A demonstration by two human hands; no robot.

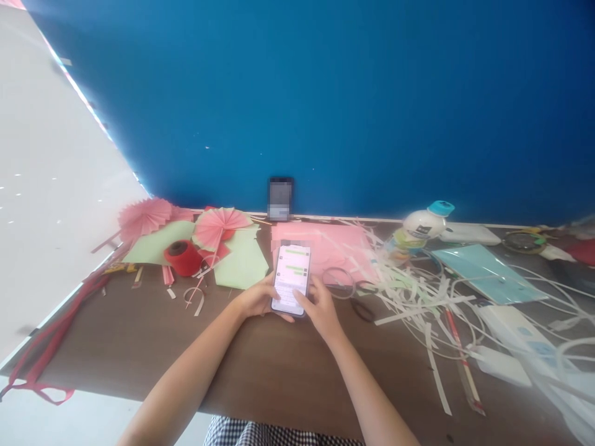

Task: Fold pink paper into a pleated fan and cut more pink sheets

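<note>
Both hands are closed around a phone [292, 279], held above the bench [153, 347] midway between its left and right ends, in front of some pink paper [346, 244] by the far edge. The left hand [258, 297] grips the phone's left side and the right hand [321, 306] its right side, with both thumbs at the lower part of the lit screen. That screen shows green message bubbles above what looks like a keyboard; the writing is too small to read. A second phone [281, 199] stands upright at the far edge, against the blue panel [325, 93], its screen blurred into blocks. Toward the far left corner, pink paper fans [220, 226] lie on and beside pale green paper [239, 260], with a red spool [188, 261] in front of them. A red ribbon [51, 350] runs along the left edge and hangs over the near left corner. Toward the right end, white paper strips [409, 288] lie heaped near a white bottle [421, 224] with a blue cap; its dark label is too blurred to make out. Beyond the strips are a glossy light blue packet [488, 272] and, nearer the right edge, a white power strip [518, 331] among cables.
</note>
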